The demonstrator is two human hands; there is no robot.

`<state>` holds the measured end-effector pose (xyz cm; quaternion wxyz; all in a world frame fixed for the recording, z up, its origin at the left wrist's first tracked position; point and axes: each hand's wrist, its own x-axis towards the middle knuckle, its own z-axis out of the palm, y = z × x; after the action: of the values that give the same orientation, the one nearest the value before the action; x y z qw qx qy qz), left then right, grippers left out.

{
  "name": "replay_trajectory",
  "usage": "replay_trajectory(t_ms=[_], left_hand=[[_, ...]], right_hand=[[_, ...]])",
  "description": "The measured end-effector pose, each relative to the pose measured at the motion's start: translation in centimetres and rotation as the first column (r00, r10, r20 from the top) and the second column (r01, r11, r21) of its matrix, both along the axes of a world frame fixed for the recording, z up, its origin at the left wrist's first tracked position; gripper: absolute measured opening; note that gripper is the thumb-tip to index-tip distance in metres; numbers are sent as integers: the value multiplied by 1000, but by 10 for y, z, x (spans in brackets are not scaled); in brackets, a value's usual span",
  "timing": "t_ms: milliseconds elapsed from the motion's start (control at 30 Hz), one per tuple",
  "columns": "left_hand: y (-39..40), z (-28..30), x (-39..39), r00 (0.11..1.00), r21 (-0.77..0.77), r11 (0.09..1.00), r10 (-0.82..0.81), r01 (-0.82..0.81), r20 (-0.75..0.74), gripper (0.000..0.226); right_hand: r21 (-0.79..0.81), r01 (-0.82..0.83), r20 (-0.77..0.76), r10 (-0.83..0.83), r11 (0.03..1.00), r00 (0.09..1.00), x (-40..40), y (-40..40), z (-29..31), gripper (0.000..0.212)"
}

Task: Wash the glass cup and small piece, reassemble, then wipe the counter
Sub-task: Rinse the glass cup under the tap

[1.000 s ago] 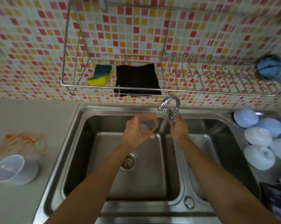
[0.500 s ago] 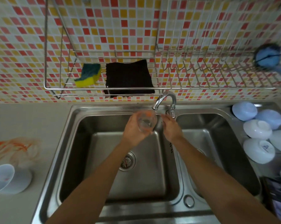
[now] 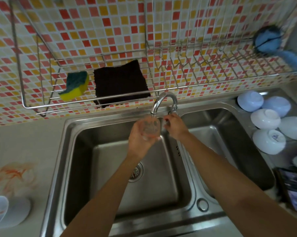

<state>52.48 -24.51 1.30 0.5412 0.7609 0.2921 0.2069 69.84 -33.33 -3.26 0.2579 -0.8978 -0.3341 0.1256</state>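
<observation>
Head view: the fingers [image 3: 145,136] of the left hand [image 3: 140,139] wrap around the glass cup [image 3: 150,126], holding it tilted right under the faucet [image 3: 164,102] spout, above the left basin of the sink [image 3: 100,168]. Water seems to be splashing inside the cup, though blur hides how much it holds. The right hand [image 3: 175,127] is curled closed on the tap handle just below the faucet's base. The left basin holds nothing but its drain strainer [image 3: 135,171]. On the wall rack [image 3: 21,69] above lie a yellow-green sponge [image 3: 75,86] and a dark cloth [image 3: 121,82], side by side. To the right of the sink, several white bowls [image 3: 267,124] sit upside down. On the tabletop [image 3: 24,139] at left spreads an orange stain [image 3: 9,175], and near it a white plastic cup [image 3: 0,211] lies at the frame's edge.
</observation>
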Motion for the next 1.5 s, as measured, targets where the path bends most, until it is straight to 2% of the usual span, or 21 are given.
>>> replay_trajectory(t_ms=[133,300,400,500,700,867,967,1033,1167,1333,1400,1500], left_hand=[[1,6,6,999,-37,999,36,-37,-18,72],[0,6,10,991,34,995,-88,92,-104,82],[5,4,8,996,16,999,-29,30,-85,78],[5,2,5,994,36,999,-37,41,-102,80],[6,-4,2,996,48,999,-21,25,-87,78],[8,-6,1,996,45,999,-10,14,-86,80],[7,-7,1,996,-18,997,73,-74,-42,81],[5,-8,2,997,-36,997,69,-71,-31,82],[2,-5,4,999,-25,998,49,-49,0,78],[0,-2,8,1000,38,999,-11,11,4,79],[1,-1,8,1000,34,999,12,-12,10,77],[0,-2,11,1000,48,999,-22,22,-15,77]], right_hand=[[48,22,-41,-20,999,999,0,-1,-3,27],[50,28,-60,-25,998,998,4,0,-4,22],[49,37,-56,-34,998,998,3,0,-3,24],[56,47,-31,-45,997,998,0,1,-4,29],[25,88,52,-89,996,995,3,6,1,21],[159,236,-11,-237,959,971,9,4,5,14],[315,384,-122,-364,868,923,11,-9,8,10],[364,414,-160,-382,834,910,13,-17,9,9],[364,384,-156,-351,849,923,8,-23,12,16],[375,418,-80,-420,827,904,-24,-44,6,24],[340,383,-40,-394,859,918,-41,-59,-14,28],[199,309,50,-325,930,944,-65,-82,-49,40]])
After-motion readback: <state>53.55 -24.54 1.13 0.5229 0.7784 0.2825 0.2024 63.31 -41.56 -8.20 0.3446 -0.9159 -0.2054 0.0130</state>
